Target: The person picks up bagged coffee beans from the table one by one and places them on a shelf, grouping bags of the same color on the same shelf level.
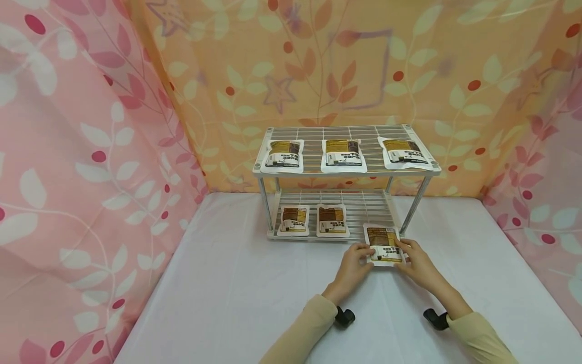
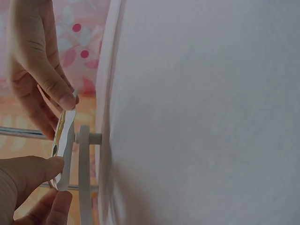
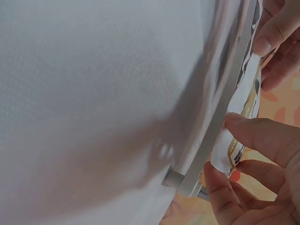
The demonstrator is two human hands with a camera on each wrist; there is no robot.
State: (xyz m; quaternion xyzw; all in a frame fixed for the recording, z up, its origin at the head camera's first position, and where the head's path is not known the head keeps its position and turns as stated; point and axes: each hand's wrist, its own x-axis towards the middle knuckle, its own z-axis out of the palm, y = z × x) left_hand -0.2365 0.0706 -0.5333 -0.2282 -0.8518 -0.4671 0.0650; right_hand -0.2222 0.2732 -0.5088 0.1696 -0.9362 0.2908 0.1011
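Note:
Both hands pinch one white pouch with a brown-and-yellow printed front [image 1: 383,245] at the right front edge of the lower rack shelf. My left hand [image 1: 354,267] grips its left edge between thumb and fingers, while my right hand [image 1: 420,265] holds the right edge. In the left wrist view the pouch [image 2: 65,140] appears edge-on, close to the rack's front rail. The right wrist view has the right thumb and fingers on a corner of the pouch [image 3: 241,112]. Whether its underside touches the shelf is hard to tell.
A two-tier white wire rack [image 1: 350,173] stands on a white-covered table [image 1: 227,303]. Three similar pouches, one being the middle pouch [image 1: 343,155], lie along its top shelf. Two more, including a left pouch [image 1: 293,221], lie below. Patterned cloth [image 1: 291,76] hangs behind and at both sides.

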